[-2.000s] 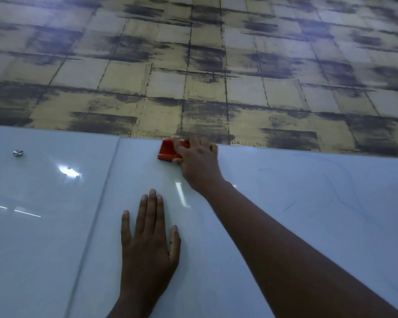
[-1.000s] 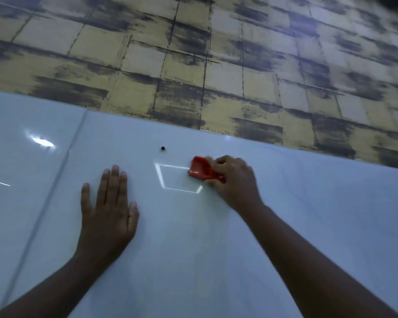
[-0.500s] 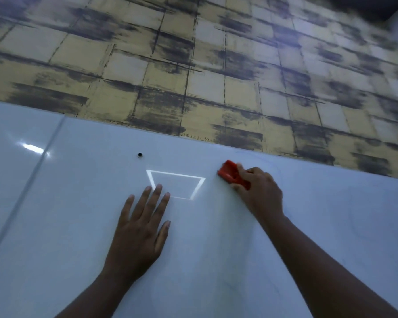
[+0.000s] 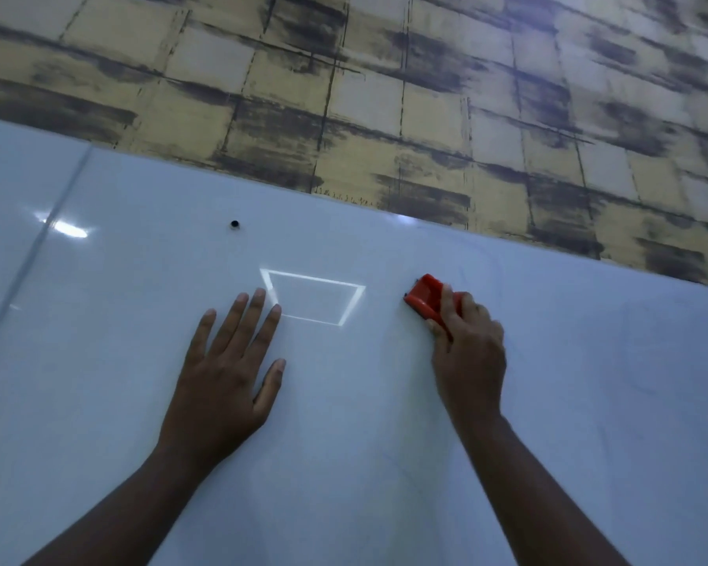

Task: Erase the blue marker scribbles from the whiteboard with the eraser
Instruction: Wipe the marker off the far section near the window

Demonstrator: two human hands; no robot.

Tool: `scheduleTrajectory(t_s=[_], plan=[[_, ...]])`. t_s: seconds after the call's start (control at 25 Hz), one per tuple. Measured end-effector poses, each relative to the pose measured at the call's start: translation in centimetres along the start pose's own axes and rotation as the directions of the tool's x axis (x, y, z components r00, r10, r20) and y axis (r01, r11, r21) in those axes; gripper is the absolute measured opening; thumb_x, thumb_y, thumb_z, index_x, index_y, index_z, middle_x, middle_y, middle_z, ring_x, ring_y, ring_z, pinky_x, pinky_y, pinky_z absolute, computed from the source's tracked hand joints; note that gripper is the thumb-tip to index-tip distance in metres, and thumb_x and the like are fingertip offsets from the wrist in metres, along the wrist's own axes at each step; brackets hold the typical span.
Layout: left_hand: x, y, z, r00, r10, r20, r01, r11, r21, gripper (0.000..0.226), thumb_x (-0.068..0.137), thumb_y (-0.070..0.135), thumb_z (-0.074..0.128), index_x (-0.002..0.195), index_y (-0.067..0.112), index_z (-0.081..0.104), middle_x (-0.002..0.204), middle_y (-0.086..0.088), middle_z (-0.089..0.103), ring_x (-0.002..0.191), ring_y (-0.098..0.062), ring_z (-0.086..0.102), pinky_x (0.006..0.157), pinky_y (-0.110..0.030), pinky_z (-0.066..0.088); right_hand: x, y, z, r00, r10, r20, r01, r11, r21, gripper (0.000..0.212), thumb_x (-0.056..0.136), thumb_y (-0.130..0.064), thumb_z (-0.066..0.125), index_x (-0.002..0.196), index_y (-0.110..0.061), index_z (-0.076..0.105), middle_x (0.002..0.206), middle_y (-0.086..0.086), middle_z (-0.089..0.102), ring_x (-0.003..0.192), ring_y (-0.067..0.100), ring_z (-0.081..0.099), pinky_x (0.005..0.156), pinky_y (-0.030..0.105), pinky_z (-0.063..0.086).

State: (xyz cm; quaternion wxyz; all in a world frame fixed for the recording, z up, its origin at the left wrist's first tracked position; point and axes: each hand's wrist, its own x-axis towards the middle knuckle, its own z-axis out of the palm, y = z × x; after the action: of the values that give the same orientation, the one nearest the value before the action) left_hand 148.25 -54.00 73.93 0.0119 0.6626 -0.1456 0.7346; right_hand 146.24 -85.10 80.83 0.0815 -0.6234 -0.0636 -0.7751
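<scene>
The glossy whiteboard [image 4: 344,443] fills the lower part of the head view. My right hand [image 4: 469,353] grips a red eraser [image 4: 426,296] and presses it against the board at centre right. My left hand [image 4: 225,377] lies flat on the board with its fingers spread, left of the eraser. Faint blue marker lines [image 4: 495,263] curve just above and to the right of the eraser, and thin pale traces show further right and lower down.
Above the board's top edge is a wall [image 4: 385,96] with yellow and dark brick-pattern paper. A small dark screw hole [image 4: 234,224] sits in the board at upper left. A seam [image 4: 37,255] between panels runs down the left side. A square light reflection [image 4: 311,298] lies between my hands.
My right hand has slid the eraser rightward across the board, from near the top edge two seconds ago. My left hand has stayed flat, shifting right with it. The view has swung right.
</scene>
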Motion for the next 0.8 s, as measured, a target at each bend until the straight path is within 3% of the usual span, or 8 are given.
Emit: scheduleTrajectory(t_s=[0.12,0.28,0.4,0.52,0.64,0.8], plan=[[-0.2,0.2,-0.1,1.0,-0.012,0.014,0.011,1.0,0.01,0.069,0.105,0.042,0.036,0.167,0.012,0.028,0.176,-0.01,0.019,0.163,-0.027,0.019,0.13,-0.057,0.02,-4.2,-4.0,0.4,0.993,-0.114,0.026,0.112,0.992,0.052,0.053,0.094,-0.012,0.057,0.147,-0.006,0.055,0.132,0.018,0.061,0.115,0.041,0.057,0.1,0.058,0.044],[-1.2,0.8,0.0,0.998,-0.047,0.048,0.046,0.999,0.013,0.072,0.106,0.045,0.034,0.169,0.012,0.021,0.177,-0.012,0.012,0.164,-0.028,0.013,0.131,-0.057,0.016,-8.0,-7.7,-0.5,0.959,-0.266,0.102,0.255,0.961,0.111,0.058,0.094,-0.008,0.057,0.152,-0.009,0.05,0.14,0.016,0.058,0.125,0.04,0.055,0.108,0.06,0.039],[-2.3,1.2,-0.1,0.997,-0.067,0.045,0.066,0.998,0.012,0.072,0.106,0.044,0.035,0.169,0.011,0.021,0.178,-0.011,0.011,0.165,-0.027,0.012,0.131,-0.058,0.017,-8.4,-7.4,-1.2,0.931,-0.343,0.121,0.33,0.937,0.119,0.057,0.095,-0.007,0.058,0.151,-0.01,0.051,0.14,0.014,0.058,0.127,0.036,0.055,0.108,0.058,0.041],[-3.5,1.5,-0.3,0.998,-0.063,0.023,0.063,0.998,-0.003,0.071,0.106,0.041,0.036,0.167,0.008,0.025,0.177,-0.012,0.014,0.164,-0.028,0.016,0.13,-0.058,0.019,-8.1,-5.5,-1.6,0.914,-0.396,0.089,0.386,0.916,0.111,0.054,0.094,-0.007,0.066,0.147,-0.012,0.057,0.136,0.012,0.061,0.116,0.034,0.06,0.098,0.05,0.049],[-4.4,1.7,-0.5,0.998,-0.065,0.016,0.066,0.998,-0.016,0.07,0.105,0.039,0.038,0.166,0.007,0.027,0.177,-0.012,0.016,0.163,-0.028,0.018,0.13,-0.058,0.02,-8.1,-2.5,-2.3,0.953,-0.301,0.049,0.298,0.953,0.06,0.051,0.092,-0.013,0.07,0.142,-0.015,0.062,0.132,0.01,0.066,0.1,0.034,0.064,0.085,0.044,0.055],[-5.5,1.9,-0.7,0.998,-0.061,0.016,0.061,0.998,-0.017,0.069,0.106,0.037,0.038,0.166,0.006,0.027,0.176,-0.012,0.018,0.163,-0.029,0.02,0.13,-0.058,0.021,-8.8,1.2,-3.4,0.999,-0.026,0.025,0.025,0.999,0.041,0.046,0.094,-0.022,0.074,0.139,-0.022,0.066,0.119,0.009,0.068,0.091,0.032,0.064,0.072,0.044,0.057]])
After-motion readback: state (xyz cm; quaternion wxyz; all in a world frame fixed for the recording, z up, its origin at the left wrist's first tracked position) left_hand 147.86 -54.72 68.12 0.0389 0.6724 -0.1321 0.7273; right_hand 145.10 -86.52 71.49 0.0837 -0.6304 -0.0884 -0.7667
